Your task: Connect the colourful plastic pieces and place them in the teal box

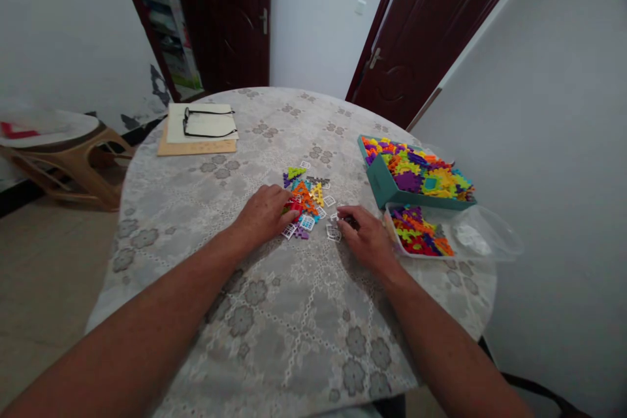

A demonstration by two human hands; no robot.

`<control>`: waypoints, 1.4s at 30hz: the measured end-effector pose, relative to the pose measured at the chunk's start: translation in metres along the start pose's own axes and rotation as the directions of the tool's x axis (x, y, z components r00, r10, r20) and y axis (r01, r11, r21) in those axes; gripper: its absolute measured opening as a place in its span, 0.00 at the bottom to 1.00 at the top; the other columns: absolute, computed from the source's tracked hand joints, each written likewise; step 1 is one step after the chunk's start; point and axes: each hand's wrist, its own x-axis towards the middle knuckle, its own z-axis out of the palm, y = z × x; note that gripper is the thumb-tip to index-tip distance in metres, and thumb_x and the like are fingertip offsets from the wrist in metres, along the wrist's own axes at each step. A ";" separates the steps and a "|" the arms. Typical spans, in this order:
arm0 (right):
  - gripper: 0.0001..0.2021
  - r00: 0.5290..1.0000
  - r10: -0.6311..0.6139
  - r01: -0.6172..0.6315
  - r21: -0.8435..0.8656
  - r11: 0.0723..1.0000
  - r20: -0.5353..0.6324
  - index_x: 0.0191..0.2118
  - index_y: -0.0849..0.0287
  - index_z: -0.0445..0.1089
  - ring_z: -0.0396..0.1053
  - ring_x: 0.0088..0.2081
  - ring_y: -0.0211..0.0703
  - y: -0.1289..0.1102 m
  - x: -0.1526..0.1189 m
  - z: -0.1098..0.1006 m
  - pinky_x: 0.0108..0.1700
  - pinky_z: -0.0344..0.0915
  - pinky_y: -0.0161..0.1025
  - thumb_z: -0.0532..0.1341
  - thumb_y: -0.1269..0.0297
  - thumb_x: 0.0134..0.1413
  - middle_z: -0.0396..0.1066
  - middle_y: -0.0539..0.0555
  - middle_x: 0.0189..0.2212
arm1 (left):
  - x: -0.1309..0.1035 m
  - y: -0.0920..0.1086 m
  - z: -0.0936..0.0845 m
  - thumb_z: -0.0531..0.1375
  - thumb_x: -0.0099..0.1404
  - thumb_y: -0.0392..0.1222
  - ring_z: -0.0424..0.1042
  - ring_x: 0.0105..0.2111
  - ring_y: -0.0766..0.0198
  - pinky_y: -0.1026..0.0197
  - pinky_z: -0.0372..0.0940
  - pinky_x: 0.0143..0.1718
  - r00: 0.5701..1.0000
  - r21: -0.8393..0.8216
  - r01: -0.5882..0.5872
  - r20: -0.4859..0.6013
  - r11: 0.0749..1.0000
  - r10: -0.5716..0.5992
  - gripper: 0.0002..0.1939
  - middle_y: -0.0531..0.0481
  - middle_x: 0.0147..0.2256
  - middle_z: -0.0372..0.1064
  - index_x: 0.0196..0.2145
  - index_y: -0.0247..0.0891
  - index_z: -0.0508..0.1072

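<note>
A small heap of colourful plastic building pieces (304,199) lies mid-table, in orange, yellow, green, blue and purple. At its left edge is my left hand (267,212), its thumb and fingers closed about a red plastic piece (294,210). White window-shaped pieces (334,232) lie loose around the heap, several of them on its right side. My right hand (365,228) rests on the cloth just right of these, fingers curled in with the tips beside a small white piece (335,216). What the curled fingers hold, if anything, is hidden.
On the right stand a teal box (385,184) heaped with pieces and a clear plastic tub (416,255) with more. Black-framed glasses (208,134) lie on papers and a board (196,149) at the back left. A patterned cloth covers the round table (274,353). A stool (68,173) stands left.
</note>
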 end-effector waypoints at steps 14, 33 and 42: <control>0.14 0.964 -0.189 0.217 -0.143 0.966 0.187 0.53 0.55 0.75 0.74 0.47 0.49 0.001 -0.004 0.012 0.52 0.72 0.46 0.59 0.73 0.67 0.76 0.59 0.45 | -0.002 -0.011 0.005 0.62 0.70 0.40 0.72 0.52 0.52 0.50 0.66 0.56 0.999 -0.153 -0.044 -0.007 0.987 0.043 0.16 0.41 0.51 0.74 0.55 0.41 0.73; 0.14 0.875 -0.477 0.469 0.101 0.878 0.079 0.59 0.53 0.70 0.74 0.53 0.46 -0.018 0.002 0.014 0.55 0.74 0.43 0.60 0.67 0.72 0.74 0.59 0.51 | -0.011 0.044 -0.022 0.59 0.71 0.49 0.74 0.35 0.60 0.60 0.68 0.38 0.984 -0.511 -0.069 0.109 0.857 0.144 0.10 0.51 0.37 0.77 0.43 0.42 0.74; 0.09 0.971 -0.239 0.239 0.003 0.971 -0.025 0.52 0.55 0.75 0.74 0.46 0.45 -0.022 0.006 -0.014 0.50 0.72 0.42 0.61 0.61 0.72 0.76 0.58 0.45 | -0.004 0.003 -0.020 0.55 0.71 0.55 0.77 0.46 0.50 0.51 0.70 0.52 0.998 -0.205 -0.001 -0.060 0.979 -0.012 0.18 0.43 0.46 0.80 0.47 0.42 0.76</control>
